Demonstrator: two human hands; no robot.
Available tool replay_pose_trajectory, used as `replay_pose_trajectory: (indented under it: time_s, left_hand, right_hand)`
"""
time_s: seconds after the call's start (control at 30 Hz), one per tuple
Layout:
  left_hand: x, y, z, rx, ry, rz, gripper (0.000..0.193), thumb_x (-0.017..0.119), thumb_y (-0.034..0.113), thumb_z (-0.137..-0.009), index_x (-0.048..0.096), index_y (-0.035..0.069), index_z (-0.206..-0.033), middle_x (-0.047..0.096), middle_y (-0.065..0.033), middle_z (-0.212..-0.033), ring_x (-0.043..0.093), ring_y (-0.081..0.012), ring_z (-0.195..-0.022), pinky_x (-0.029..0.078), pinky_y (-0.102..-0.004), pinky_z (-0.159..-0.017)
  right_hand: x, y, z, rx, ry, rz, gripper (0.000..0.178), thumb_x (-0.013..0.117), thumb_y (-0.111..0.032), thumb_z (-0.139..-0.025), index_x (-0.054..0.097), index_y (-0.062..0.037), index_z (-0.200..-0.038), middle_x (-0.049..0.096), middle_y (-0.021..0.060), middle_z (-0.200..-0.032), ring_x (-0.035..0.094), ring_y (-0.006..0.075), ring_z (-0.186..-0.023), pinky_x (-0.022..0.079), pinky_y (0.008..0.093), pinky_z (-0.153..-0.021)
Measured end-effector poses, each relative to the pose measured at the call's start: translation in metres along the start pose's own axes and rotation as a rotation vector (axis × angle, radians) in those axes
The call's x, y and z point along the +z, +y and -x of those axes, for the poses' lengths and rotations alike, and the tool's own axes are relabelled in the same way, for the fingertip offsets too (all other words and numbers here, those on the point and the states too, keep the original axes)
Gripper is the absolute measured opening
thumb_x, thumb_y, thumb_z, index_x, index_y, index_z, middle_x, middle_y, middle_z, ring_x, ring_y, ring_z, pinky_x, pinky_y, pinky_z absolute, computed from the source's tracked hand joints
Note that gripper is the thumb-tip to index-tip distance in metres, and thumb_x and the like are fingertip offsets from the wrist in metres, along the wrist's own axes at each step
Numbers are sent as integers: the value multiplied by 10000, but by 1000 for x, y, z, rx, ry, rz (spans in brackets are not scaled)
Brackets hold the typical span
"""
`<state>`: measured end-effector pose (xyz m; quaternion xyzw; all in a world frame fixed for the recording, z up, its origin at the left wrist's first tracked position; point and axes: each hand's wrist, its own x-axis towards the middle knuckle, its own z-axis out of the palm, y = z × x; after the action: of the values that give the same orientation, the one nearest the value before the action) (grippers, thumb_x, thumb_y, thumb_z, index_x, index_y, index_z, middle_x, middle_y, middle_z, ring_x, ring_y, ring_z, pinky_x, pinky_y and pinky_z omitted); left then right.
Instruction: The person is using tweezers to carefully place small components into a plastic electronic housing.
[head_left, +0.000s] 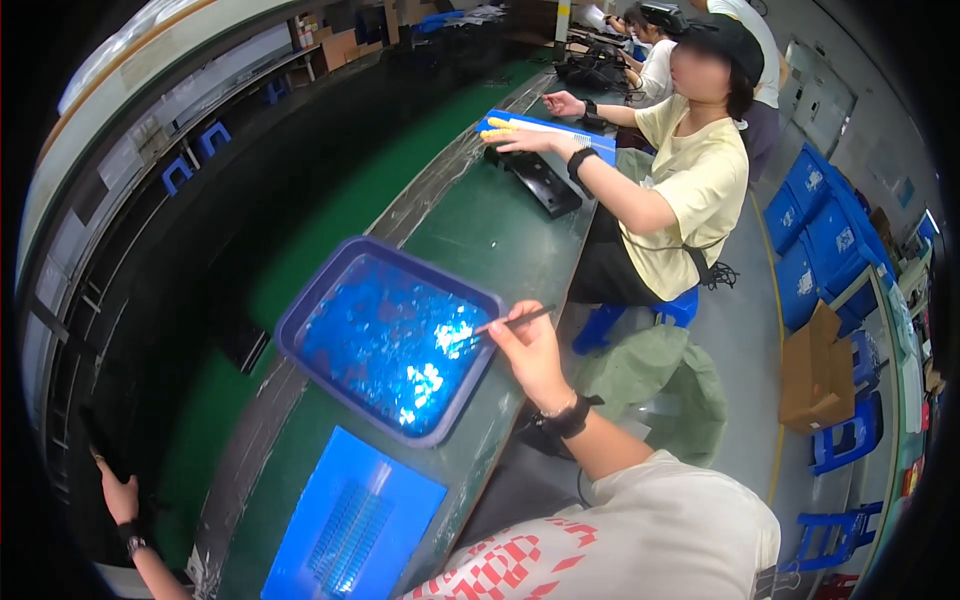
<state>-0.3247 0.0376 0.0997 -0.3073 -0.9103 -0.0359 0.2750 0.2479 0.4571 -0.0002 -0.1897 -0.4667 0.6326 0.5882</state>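
Observation:
My right hand pinches slim black tweezers over the near right rim of a purple-blue plastic tray. Many small, shiny blue pieces lie loose in the tray, some glinting brightly. The tweezers' tip points in over the pieces; whether it grips one is too small to tell. Far to the left, my left hand is closed around a dark, elongated thing that blends into the dark background. Nearer me than the tray lies a flat blue board with rows of small pieces on it.
Along the green bench, a co-worker in a yellow shirt reaches over a black part and another blue board. A green bag, a blue stool, a cardboard box and blue crates stand at right.

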Motion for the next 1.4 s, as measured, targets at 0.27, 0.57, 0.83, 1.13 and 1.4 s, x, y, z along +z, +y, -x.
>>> replay_pose_trajectory:
  time_s: [0.27, 0.57, 0.83, 1.13, 1.4]
  left_hand:
    - [93, 160, -78, -254, -199, -138, 816, 521, -47, -634, 87, 98, -1309, 235, -148, -1310, 240, -240, -1216, 252, -322, -989]
    - [74, 347, -96, 422, -178, -140, 716, 503, -109, -587, 301, 84, -1246, 198, -136, -1336, 156, -237, -1250, 154, -359, -1018]
    - [48, 353, -80, 402, -300, 15, 650, 549, -20, -612, 347, 103, -1217, 438, -176, -1147, 480, -317, -977, 414, -361, -808]
    - [-1, 291, -75, 453, 163, 477, 297, 424, 134, -842, 462, -15, -1096, 535, -189, -1023, 515, -276, -967, 398, -316, -797]
    - [-97, 247, 8, -82, -108, 1406, 360, 523, 226, -813, 451, 13, -1094, 483, -80, -1078, 479, -175, -931, 405, -280, -772]
  right_hand:
    - [-19, 2, -4, -15, 22, 28, 194, 529, -20, -792, 359, -60, -878, 507, -2, -781, 473, 14, -689, 366, 144, -568]
    - [-13, 2, -3, 46, -8, 111, 208, 493, 36, -788, 343, -77, -878, 531, 54, -816, 536, 119, -807, 421, 245, -722]
    - [-10, 13, -5, -98, 52, 151, 201, 566, -57, -777, 377, -73, -844, 484, -43, -688, 349, -24, -519, 277, 136, -439]
    - [0, -49, -20, 238, -72, -37, 225, 576, -120, -773, 382, -34, -845, 554, 78, -735, 572, 145, -708, 422, 213, -608]
    - [85, -74, -31, 351, -546, 4, 179, 596, -215, -744, 500, -74, -798, 593, 46, -723, 515, 69, -642, 321, 209, -494]
